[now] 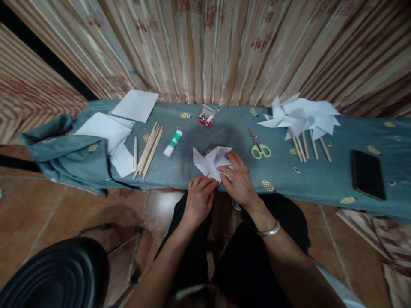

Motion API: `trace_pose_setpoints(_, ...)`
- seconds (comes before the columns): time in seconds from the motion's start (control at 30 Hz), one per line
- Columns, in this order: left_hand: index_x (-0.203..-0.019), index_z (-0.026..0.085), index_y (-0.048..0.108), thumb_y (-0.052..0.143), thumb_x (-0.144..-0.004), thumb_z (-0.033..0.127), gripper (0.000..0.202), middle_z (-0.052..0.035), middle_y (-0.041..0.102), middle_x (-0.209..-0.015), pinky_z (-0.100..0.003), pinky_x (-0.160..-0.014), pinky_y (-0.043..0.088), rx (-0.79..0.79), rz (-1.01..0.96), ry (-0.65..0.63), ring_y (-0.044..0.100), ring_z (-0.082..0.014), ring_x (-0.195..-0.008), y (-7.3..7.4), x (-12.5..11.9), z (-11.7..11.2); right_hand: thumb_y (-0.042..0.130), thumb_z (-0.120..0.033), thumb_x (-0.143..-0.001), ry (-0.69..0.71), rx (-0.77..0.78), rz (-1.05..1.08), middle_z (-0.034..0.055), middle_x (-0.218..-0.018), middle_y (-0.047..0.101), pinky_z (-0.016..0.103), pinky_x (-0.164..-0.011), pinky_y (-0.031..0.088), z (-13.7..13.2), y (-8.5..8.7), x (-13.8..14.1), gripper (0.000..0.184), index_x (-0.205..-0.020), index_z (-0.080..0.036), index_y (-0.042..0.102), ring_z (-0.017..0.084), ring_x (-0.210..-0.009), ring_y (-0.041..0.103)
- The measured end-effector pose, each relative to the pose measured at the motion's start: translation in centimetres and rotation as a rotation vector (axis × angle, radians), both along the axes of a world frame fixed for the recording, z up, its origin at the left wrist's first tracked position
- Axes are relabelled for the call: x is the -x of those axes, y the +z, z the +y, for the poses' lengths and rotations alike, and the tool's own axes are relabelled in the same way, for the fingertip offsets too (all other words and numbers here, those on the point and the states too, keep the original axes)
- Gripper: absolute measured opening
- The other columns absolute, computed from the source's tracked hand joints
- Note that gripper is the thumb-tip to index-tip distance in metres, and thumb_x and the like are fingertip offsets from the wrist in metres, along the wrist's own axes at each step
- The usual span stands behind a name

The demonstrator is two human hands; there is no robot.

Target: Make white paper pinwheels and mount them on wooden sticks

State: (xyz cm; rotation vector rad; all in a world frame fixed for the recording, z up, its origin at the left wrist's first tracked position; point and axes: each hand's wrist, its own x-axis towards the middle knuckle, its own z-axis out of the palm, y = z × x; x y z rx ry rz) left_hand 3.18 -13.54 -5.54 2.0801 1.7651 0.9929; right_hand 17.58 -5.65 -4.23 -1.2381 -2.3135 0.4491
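A white folded paper pinwheel [212, 161] lies on the teal cloth [224, 128] at the near edge. My left hand [199, 199] pinches its lower corner with curled fingers. My right hand [238, 179], a silver bangle on the wrist, presses on the paper's right side with the fingers bent over it. Both hands touch the same paper piece.
On the cloth: a glue stick [173, 143], several wooden sticks [149, 149], white paper sheets [107, 130], a small red box of pins [206, 115], green-handled scissors [259, 147], finished pinwheels on sticks [300, 117], a black phone [367, 174]. A black stool [58, 273] stands at lower left.
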Motion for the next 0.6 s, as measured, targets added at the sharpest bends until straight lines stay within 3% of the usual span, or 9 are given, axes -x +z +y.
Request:
trace_pose_setpoints(0.3,-0.110,0.019,0.068,0.053,-0.091,0.013,0.025,-0.0072,0.071,-0.107,-0.040,-0.086,0.042,-0.007,0.004,0.002,0.056,-0.0223,-0.101,0.10,-0.08,-0.08,0.041,-0.011,-0.090,0.057,0.000,-0.089,0.0133,-0.152,0.036,0.053,-0.106,0.033,-0.12,0.06,0.17,0.038,-0.116,-0.019,0.067,0.032,-0.145,0.021)
trace_pose_setpoints(0.6,-0.112,0.019,0.067,0.052,-0.090,0.012,0.028,-0.0083,0.071,-0.108,-0.042,-0.088,0.043,-0.004,-0.001,-0.006,0.056,-0.0236,-0.103,-0.14,0.01,-0.12,0.040,-0.010,-0.089,0.065,-0.007,-0.157,0.0139,-0.154,0.034,0.051,-0.109,0.028,-0.82,0.34,0.75,0.037,-0.117,-0.018,0.064,0.031,-0.147,0.015)
